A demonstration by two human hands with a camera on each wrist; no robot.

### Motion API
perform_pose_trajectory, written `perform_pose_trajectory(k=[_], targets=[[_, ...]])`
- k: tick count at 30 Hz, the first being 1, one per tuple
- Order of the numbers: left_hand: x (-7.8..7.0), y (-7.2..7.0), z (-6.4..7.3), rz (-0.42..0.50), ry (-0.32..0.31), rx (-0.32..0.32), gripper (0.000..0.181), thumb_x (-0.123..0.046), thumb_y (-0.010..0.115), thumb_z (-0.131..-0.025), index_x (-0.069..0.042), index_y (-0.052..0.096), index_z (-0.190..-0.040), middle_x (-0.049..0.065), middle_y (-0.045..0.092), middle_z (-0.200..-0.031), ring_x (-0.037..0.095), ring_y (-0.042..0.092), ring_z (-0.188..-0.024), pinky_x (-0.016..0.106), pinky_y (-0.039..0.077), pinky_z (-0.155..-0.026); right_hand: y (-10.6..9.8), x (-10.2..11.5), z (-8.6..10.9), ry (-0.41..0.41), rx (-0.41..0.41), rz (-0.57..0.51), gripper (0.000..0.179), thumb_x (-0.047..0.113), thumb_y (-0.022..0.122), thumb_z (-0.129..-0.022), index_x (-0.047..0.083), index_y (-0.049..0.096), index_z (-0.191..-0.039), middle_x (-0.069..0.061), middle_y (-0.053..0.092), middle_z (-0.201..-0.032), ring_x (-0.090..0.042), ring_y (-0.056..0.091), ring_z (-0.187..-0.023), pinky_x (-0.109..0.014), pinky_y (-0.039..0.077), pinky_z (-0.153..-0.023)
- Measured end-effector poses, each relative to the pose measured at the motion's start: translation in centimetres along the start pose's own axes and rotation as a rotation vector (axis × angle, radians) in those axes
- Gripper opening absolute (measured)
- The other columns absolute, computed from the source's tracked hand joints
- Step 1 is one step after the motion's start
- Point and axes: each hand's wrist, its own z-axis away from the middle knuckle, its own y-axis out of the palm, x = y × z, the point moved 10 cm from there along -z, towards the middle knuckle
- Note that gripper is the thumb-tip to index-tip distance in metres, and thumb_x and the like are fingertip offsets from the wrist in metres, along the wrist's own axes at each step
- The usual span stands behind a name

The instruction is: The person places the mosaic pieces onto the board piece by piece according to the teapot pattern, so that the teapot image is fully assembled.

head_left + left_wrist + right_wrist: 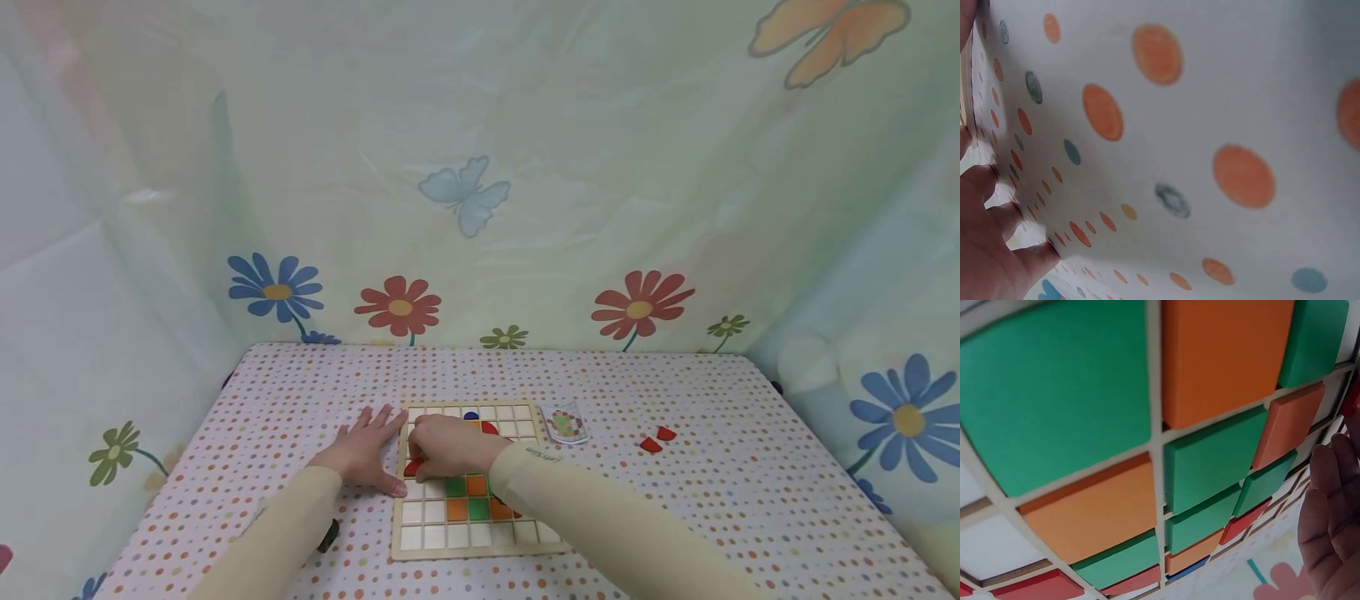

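Observation:
A wooden grid board (442, 552) lies on the table, with green, orange, red and blue pieces in some of its squares. Over its left columns is my right hand (457, 446), fingers curled, pinching a red piece (412, 467) at a left-side square. In the right wrist view that red piece (1352, 403) shows only partly beside the fingertips. My left hand (363, 450) rests spread at the board's left edge, its thumb reaching onto the frame. A green tile (1054, 394) and an orange tile (1225, 359) fill the near right wrist view. The right forearm hides part of the board.
A small pattern card (566, 423) lies beside the board's upper right corner. Farther right are two loose red rounded pieces (651, 445). A small black object (328, 536) shows by the left sleeve. A flowered curtain (465, 275) stands behind the dotted tabletop (720, 500).

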Motion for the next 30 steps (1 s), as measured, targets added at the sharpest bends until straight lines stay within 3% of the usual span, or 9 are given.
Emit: perform_pose_trajectory(k=[9, 17, 30], targets=[[-0.35, -0.26, -0.02, 0.003, 0.004, -0.011, 0.115, -0.037, 0.095, -0.068, -0.012, 0.033, -0.161, 0.021, 0.021, -0.170, 0.050, 0.011, -0.157, 0.076, 0.013, -0.119, -0.25, 0.10, 0.03, 0.015, 0.001, 0.026, 0.020, 0.030, 0.084, -0.087, 0.015, 0.075, -0.097, 0.008, 0.060, -0.085, -0.004, 0.050, -0.074, -0.015, 0.046, -0.069], [-0.16, 0.07, -0.09, 0.005, -0.008, -0.007, 0.116, -0.038, 0.096, -0.067, -0.013, 0.032, -0.161, 0.021, 0.020, -0.170, 0.050, 0.011, -0.157, 0.075, 0.014, -0.120, -0.12, -0.26, 0.23, 0.060, 0.004, -0.013, 0.020, 0.028, 0.085, -0.085, 0.015, 0.076, -0.097, 0.009, 0.060, -0.085, -0.005, 0.051, -0.075, -0.017, 0.048, -0.072], [-0.48, -0.29, 0.35, 0.011, 0.001, -0.007, 0.115, -0.035, 0.096, -0.068, -0.011, 0.033, -0.160, 0.022, 0.021, -0.169, 0.050, 0.012, -0.156, 0.076, 0.014, -0.119, -0.11, -0.11, 0.15, 0.037, -0.025, -0.016, 0.012, 0.025, 0.082, -0.089, 0.017, 0.076, -0.095, 0.009, 0.060, -0.085, -0.004, 0.051, -0.076, -0.016, 0.048, -0.073]])
